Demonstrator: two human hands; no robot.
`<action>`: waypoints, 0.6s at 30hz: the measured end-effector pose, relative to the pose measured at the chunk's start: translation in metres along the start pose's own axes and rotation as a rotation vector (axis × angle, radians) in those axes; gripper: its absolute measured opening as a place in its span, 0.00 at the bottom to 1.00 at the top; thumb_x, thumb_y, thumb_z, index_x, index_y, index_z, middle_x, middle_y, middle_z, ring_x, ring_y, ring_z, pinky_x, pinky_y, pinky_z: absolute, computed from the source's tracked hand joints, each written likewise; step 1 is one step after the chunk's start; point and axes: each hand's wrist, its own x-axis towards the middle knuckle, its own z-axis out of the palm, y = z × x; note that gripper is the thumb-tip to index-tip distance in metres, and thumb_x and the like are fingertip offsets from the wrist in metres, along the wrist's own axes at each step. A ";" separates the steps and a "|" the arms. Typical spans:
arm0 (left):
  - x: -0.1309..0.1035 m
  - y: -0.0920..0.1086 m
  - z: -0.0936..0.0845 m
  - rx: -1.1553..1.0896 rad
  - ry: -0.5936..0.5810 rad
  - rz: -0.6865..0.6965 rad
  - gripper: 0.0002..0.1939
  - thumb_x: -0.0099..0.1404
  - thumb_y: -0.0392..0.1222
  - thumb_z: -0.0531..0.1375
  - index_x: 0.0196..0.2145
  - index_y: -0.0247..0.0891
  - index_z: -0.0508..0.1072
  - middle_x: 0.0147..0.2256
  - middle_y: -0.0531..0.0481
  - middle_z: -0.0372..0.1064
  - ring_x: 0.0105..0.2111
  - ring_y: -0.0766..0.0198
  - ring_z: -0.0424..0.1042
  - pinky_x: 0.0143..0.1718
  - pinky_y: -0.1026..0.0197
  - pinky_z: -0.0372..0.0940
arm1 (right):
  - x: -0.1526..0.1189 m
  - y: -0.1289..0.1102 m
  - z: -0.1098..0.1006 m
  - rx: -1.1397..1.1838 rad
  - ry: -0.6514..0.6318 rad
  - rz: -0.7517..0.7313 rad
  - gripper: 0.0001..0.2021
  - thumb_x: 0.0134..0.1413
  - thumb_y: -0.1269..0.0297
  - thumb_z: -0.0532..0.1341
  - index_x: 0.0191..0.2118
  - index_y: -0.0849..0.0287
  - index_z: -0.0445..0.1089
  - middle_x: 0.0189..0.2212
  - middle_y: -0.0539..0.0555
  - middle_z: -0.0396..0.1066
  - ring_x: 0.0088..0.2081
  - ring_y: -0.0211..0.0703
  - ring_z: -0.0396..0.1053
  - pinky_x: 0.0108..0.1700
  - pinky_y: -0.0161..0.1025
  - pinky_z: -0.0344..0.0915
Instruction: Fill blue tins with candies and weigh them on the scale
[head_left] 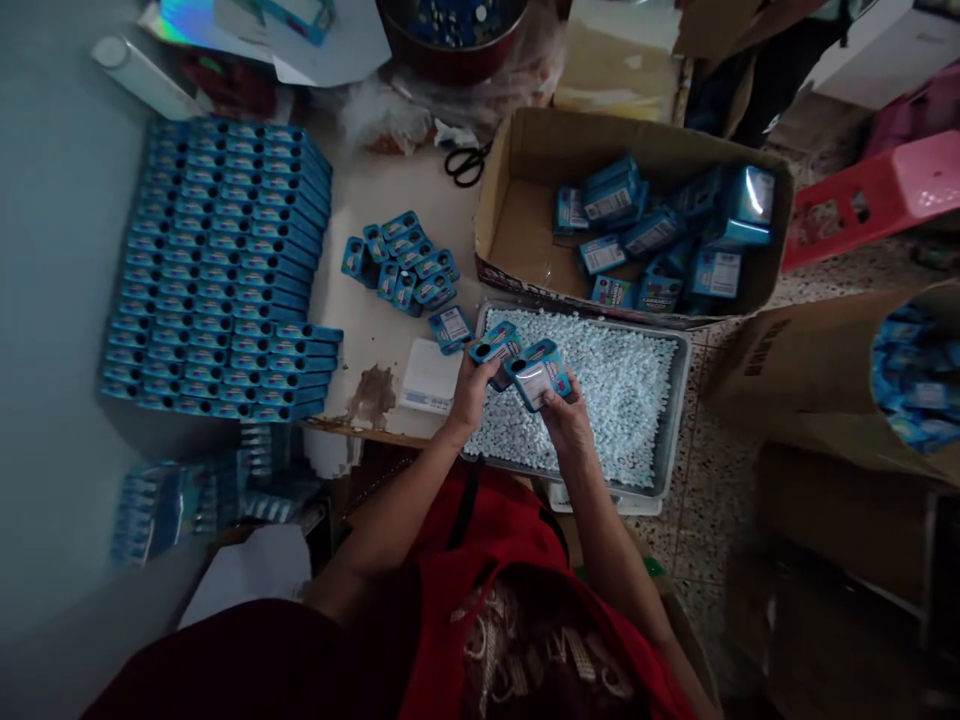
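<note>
Over the left part of a grey tray [681,400] filled with small pale pellets [615,400], my left hand [471,392] is closed around a small blue box [495,343]. My right hand [568,412] grips another blue box [537,374], with its pale label side turned up. The two boxes are close together; I cannot tell if they touch. Just left of my left hand, a single blue box [451,328] lies on the table by a flat white device [427,376]. Behind it sits a loose group of several blue boxes [405,260].
A cardboard carton [517,210] holding blue boxes stands behind the tray. Stacked blue boxes [217,270] rise at the left against the wall. Black-handled scissors [466,166] lie by the carton. At the right are a red plastic stool [877,200] and another carton [795,370].
</note>
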 end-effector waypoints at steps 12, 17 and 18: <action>-0.013 -0.001 0.014 0.085 -0.031 0.031 0.37 0.55 0.66 0.83 0.51 0.41 0.80 0.49 0.45 0.85 0.48 0.48 0.85 0.57 0.46 0.81 | -0.007 0.014 0.013 -0.198 0.061 -0.008 0.37 0.34 0.55 0.89 0.55 0.47 0.85 0.50 0.49 0.87 0.52 0.49 0.82 0.59 0.45 0.81; -0.032 -0.002 -0.017 0.163 -0.097 -0.064 0.37 0.59 0.75 0.77 0.51 0.45 0.80 0.45 0.48 0.84 0.44 0.49 0.85 0.50 0.46 0.82 | -0.030 0.031 0.014 0.075 -0.041 0.248 0.36 0.37 0.39 0.85 0.52 0.49 0.83 0.49 0.54 0.89 0.57 0.60 0.85 0.59 0.54 0.85; -0.033 0.004 -0.031 0.193 -0.179 -0.083 0.41 0.56 0.79 0.77 0.54 0.47 0.80 0.47 0.46 0.84 0.45 0.46 0.86 0.49 0.44 0.82 | -0.039 0.032 0.011 0.107 -0.040 0.286 0.35 0.37 0.38 0.85 0.50 0.49 0.83 0.46 0.55 0.89 0.54 0.60 0.86 0.56 0.54 0.86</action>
